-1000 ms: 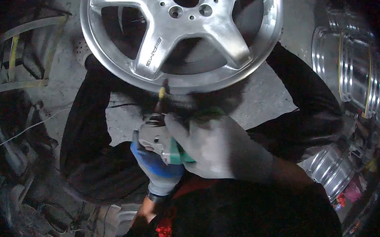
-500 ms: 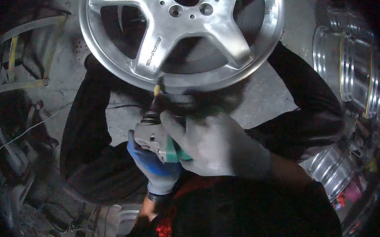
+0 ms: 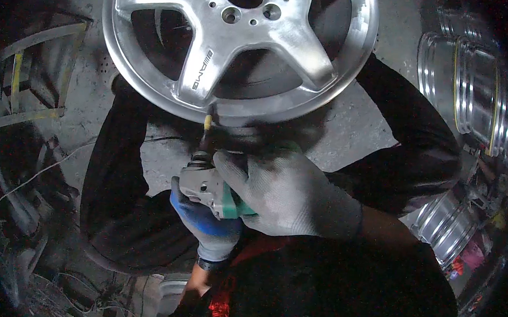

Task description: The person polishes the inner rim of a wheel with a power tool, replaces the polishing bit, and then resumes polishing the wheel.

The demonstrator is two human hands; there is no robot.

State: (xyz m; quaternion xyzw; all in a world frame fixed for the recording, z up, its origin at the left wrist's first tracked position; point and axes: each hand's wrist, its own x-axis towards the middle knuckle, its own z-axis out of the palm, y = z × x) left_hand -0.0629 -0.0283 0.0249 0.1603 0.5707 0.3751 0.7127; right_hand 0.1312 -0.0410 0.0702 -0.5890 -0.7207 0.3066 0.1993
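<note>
My gloved right hand (image 3: 287, 190) is wrapped round the green body of an angle grinder (image 3: 202, 184) from above. Below its grey metal head, my left hand (image 3: 208, 220), in a grey and blue glove, grips the same tool. A thin dark spindle with a yellowish tip (image 3: 207, 123) sticks out from the head toward the wheel. That tip is at the lower rim of a silver alloy wheel (image 3: 263, 32), near the base of the spoke lettered AMG. Most of the grinder's body is hidden by my right hand.
My bent legs (image 3: 118, 166) in dark trousers lie on both sides. Shiny wheel rims (image 3: 471, 91) stand at the right, with another rim (image 3: 446, 228) lower down. A metal frame (image 3: 33, 78) is at the left. A thin cable (image 3: 47, 167) crosses the grey floor.
The wheel sits very slightly further left and lower in view. Both hands keep their hold on the grinder, nearly unmoved, with its tip still at the rim.
</note>
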